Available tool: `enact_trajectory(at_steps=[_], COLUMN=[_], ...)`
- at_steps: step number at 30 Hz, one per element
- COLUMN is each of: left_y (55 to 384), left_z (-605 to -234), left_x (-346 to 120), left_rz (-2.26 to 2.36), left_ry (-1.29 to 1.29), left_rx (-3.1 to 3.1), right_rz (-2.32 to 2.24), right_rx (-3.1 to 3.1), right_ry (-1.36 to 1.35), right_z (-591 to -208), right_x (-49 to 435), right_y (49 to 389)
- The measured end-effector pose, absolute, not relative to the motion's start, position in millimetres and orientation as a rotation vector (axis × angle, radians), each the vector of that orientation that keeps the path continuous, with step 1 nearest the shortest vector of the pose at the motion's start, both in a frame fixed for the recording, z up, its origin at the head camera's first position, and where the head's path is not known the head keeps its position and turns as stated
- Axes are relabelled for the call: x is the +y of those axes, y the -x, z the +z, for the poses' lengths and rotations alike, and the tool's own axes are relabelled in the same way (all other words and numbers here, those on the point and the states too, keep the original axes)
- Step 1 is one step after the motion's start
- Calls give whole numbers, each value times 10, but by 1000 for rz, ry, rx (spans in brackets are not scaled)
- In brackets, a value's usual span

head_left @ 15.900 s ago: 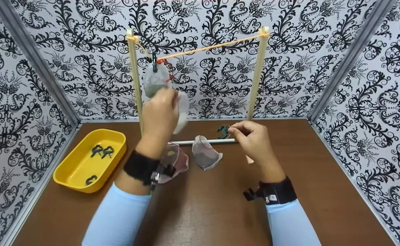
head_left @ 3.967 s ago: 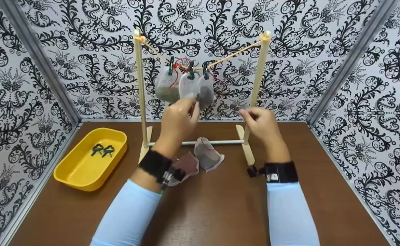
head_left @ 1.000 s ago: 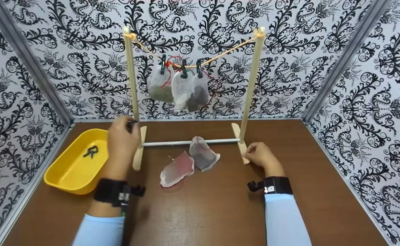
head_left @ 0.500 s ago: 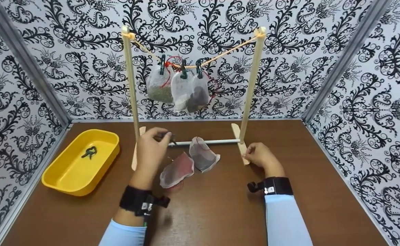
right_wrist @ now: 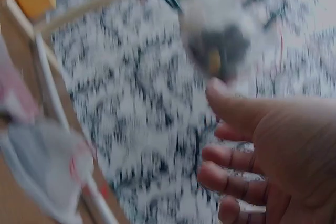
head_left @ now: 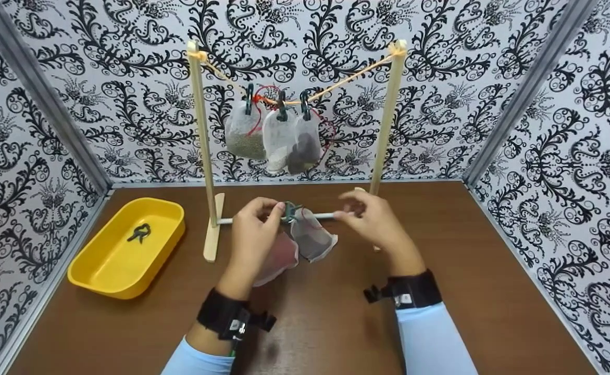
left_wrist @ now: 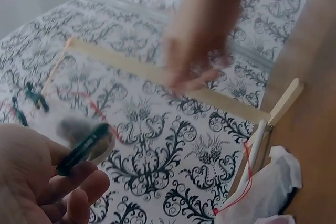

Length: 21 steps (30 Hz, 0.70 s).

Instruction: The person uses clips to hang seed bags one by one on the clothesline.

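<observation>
My left hand point(head_left: 255, 229) pinches a dark green spring clip point(head_left: 289, 211) between thumb and fingers, in front of the rack's white crossbar. In the left wrist view the clip point(left_wrist: 84, 149) lies across the fingertips. To the right, my right hand point(head_left: 372, 216) has its fingers spread and holds nothing; it faces the clip across a gap. On the table between the hands lies a white mesh bag point(head_left: 312, 237) with dark contents and a red drawstring. A pinkish mesh bag point(head_left: 278, 259) beside it is partly hidden by my left hand.
Three filled mesh bags point(head_left: 246, 138) hang by green clips from the sagging orange cord point(head_left: 354, 75) between the wooden posts point(head_left: 389, 114). A yellow tray point(head_left: 122, 289) with a dark clip point(head_left: 139, 233) stands at left. Patterned walls enclose the table.
Over the last second my left hand has carried the clip from beside the tray rightward to the middle. My right hand has left the rack's right foot, rising up and inward with fingers opened.
</observation>
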<state>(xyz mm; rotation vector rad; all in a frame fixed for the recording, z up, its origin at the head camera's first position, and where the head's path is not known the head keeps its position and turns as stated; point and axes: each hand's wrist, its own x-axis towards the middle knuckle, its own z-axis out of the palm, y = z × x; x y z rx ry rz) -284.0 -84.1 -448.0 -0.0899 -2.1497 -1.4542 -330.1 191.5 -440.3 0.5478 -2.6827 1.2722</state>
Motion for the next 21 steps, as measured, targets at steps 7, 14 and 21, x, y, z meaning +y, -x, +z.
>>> enact_trajectory(at_steps=[7, 14, 21], left_y=[2796, 2728, 2681], left_z=[-4481, -4490, -4460], left_x=[-708, -643, -655], left_rz=[-1501, -1515, -1530], left_ry=[112, 143, 181], left_rx=[-2162, -2195, -2232], right_rz=[1282, 1307, 1297], right_rx=[-2552, -2451, -2414], right_ry=[-858, -904, -923], right_z=[-4244, -4256, -4209], right_x=[1535, 1413, 1424], right_y=[3052, 2983, 2930])
